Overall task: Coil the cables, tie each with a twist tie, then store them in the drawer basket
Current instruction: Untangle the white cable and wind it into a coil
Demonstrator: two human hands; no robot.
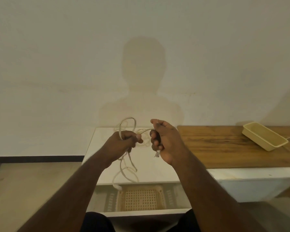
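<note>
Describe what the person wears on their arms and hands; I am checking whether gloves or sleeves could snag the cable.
Nothing is worn on either arm: the left hand and the right hand are bare, without gloves, and both forearms are uncovered up to the frame's edge. No sleeve, watch, bracelet or ring shows. Dark clothing appears only at the lap, at the bottom of the picture.

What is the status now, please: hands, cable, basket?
Left hand grips cable loops; right hand holds the connector end. Coil loose, no tie visible. Drawer basket open below, nothing seen inside, nothing blocking.
</note>
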